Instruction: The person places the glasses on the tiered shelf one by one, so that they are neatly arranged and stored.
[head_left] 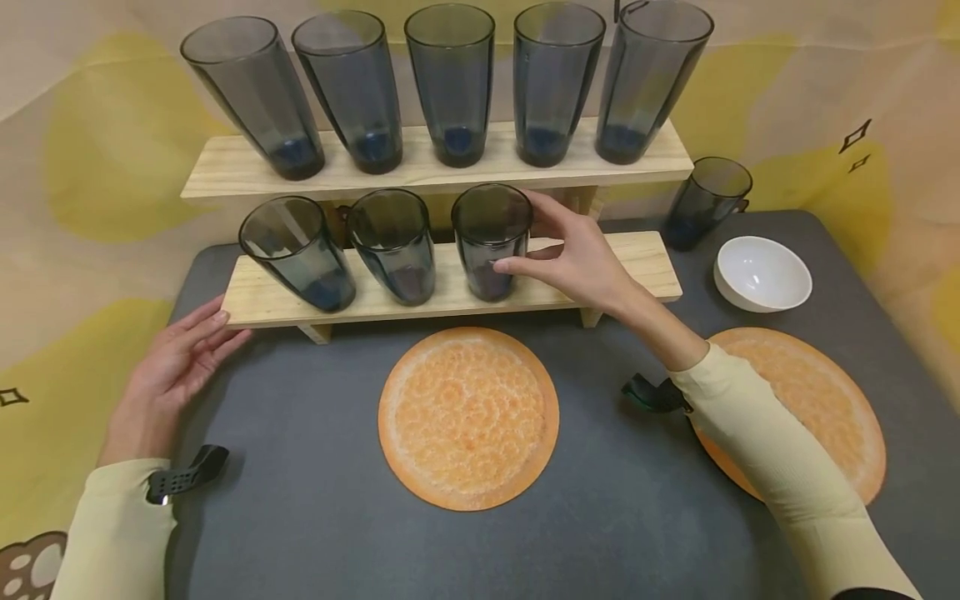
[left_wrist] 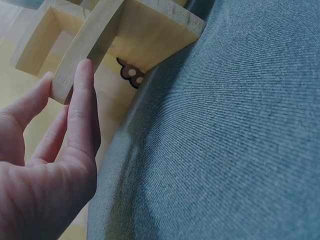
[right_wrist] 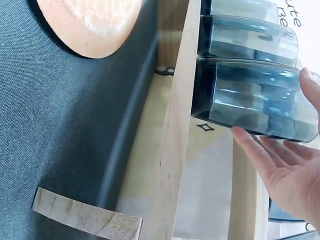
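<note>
A two-tier wooden shelf (head_left: 622, 258) stands on the table, and my left hand (head_left: 183, 358) pinches the left end of its lower board. In the left wrist view the thumb and fingers (left_wrist: 82, 110) lie on opposite faces of that board (left_wrist: 82, 55). My right hand (head_left: 573, 254) grips a dark blue-grey drinking glass (head_left: 480, 250), the rightmost of three on the lower board. The glass (right_wrist: 255, 100) stands upright on the board in the right wrist view. Left of it are a middle glass (head_left: 393, 250) and a left glass (head_left: 300, 254).
Several taller glasses (head_left: 457, 83) line the upper board. At the right stand a dark mug (head_left: 705, 204) and a white bowl (head_left: 761, 275). One round orange placemat (head_left: 468, 417) lies before the shelf; another placemat (head_left: 847, 417) lies partly under my right forearm.
</note>
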